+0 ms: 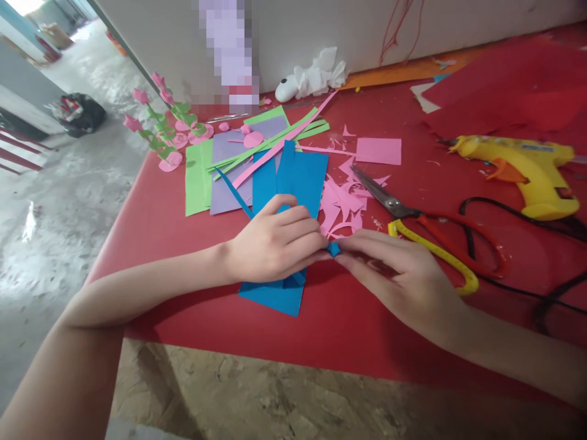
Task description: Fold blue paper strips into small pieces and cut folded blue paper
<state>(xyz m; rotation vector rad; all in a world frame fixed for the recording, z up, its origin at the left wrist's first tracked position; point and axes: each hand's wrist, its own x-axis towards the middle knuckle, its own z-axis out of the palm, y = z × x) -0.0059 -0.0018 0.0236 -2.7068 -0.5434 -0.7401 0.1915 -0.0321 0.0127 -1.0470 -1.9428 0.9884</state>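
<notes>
My left hand and my right hand meet over the red table, fingertips pinching a small folded blue paper piece between them. Under my left hand lie blue paper sheets, one sticking out below the palm near the table's front. A thin blue strip pokes out to the upper left of that hand. Pink paper scraps lie just beyond my fingers.
Scissors with red and yellow handles lie right of my hands. A yellow glue gun with black cord sits at the right. Green, purple and pink paper strips, pink paper flowers, red sheets and crumpled tissue lie further back.
</notes>
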